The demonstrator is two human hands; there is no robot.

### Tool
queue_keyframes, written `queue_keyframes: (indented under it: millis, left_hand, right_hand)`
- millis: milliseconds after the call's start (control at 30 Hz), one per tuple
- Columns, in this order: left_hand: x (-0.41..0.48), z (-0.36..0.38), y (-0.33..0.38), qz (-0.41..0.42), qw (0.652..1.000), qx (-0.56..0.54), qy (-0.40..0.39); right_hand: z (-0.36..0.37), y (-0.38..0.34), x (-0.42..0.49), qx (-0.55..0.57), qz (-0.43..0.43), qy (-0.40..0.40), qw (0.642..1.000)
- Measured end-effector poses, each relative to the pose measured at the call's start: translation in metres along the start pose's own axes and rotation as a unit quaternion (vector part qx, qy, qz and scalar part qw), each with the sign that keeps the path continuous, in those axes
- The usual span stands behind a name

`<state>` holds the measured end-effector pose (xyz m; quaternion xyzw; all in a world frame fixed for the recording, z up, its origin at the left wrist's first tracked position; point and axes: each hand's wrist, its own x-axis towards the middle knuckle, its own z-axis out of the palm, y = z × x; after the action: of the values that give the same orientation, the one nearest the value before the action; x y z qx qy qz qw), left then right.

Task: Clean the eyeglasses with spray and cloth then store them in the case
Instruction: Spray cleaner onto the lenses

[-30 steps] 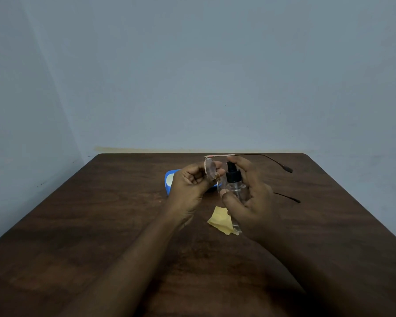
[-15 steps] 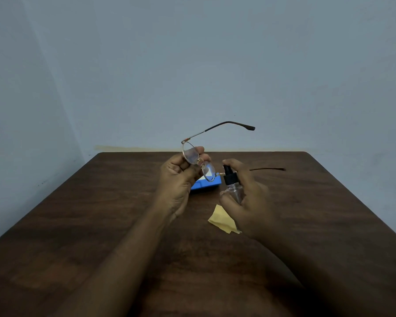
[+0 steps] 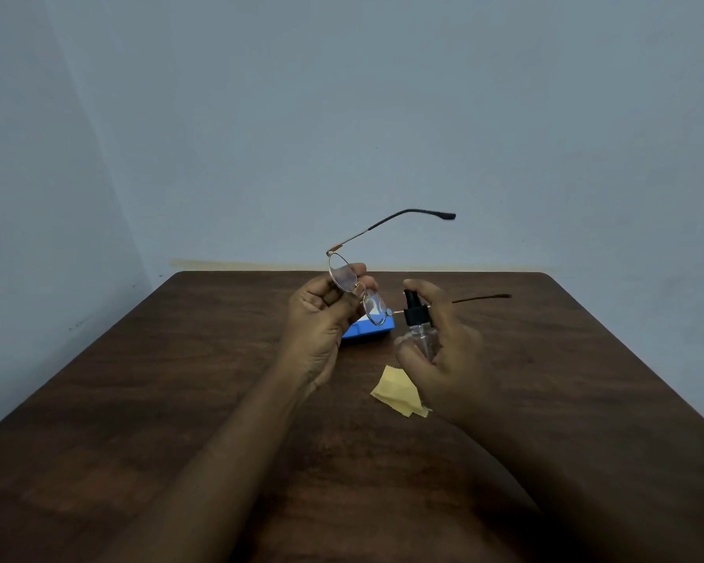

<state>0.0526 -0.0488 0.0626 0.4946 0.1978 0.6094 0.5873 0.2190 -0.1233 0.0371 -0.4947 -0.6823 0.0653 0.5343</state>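
The left hand (image 3: 322, 314) pinches the glasses (image 3: 374, 306) by the bridge, raised near the case (image 3: 364, 332). The right hand (image 3: 450, 353) curls round the bottle (image 3: 421, 337), forefinger on the pump. Best to aim the nozzle at each lens, pressing briefly.

light: dim, flat, bluish | shadows: soft | focus: slightly soft | edges: wide-angle bending

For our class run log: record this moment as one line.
step: spray | left hand: holds eyeglasses | right hand: holds spray bottle | cloth, case: on table
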Motion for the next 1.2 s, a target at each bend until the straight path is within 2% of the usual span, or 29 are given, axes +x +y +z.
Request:
queue_keyframes:
  millis: [133,233,300,400,500,567,633,733,900,1000,1067,1200]
  left_hand:
    - [0.003,-0.003,-0.002,0.026,0.999,0.010,0.040]
    - [0.005,-0.006,-0.003,0.086,0.987,0.113,0.072]
    - [0.004,-0.008,-0.002,0.135,0.966,0.207,0.071]
    - [-0.001,-0.007,0.005,0.219,0.912,0.337,0.081]
    - [-0.001,-0.014,0.008,0.327,0.831,0.443,0.077]
    - [0.001,-0.020,0.009,0.363,0.781,0.503,0.071]
    - [0.003,-0.023,0.009,0.369,0.753,0.542,0.058]
    - [0.001,-0.021,0.008,0.353,0.748,0.560,0.035]
    - [-0.002,-0.006,0.026,0.308,0.806,0.505,0.029]
    - [0.002,-0.001,0.047,0.281,0.821,0.496,0.001]
    - [0.008,0.000,0.060,0.260,0.811,0.522,-0.045]
    - [0.016,0.004,0.066,0.251,0.730,0.624,-0.121]
  right_hand:
    - [-0.002,-0.001,-0.003,0.011,-0.033,0.025,0.999]
    - [-0.005,-0.005,-0.006,0.028,-0.080,0.076,0.994]
    - [-0.009,-0.005,-0.007,0.034,-0.099,0.110,0.988]
    - [-0.014,-0.005,-0.005,0.047,-0.115,0.125,0.984]
    - [-0.019,-0.005,-0.003,0.037,-0.109,0.116,0.987]
    - [-0.019,-0.004,-0.002,0.030,-0.104,0.103,0.989]
    - [-0.017,-0.003,-0.001,0.023,-0.099,0.092,0.991]
    - [-0.016,-0.003,0.003,0.021,-0.079,0.078,0.994]
    - [-0.040,0.007,0.014,0.039,-0.089,0.023,0.995]
    - [-0.062,0.010,0.024,0.024,-0.076,-0.004,0.997]
    - [-0.072,0.011,0.028,0.031,-0.039,-0.040,0.998]
    - [-0.078,0.010,0.029,0.043,0.003,-0.130,0.991]
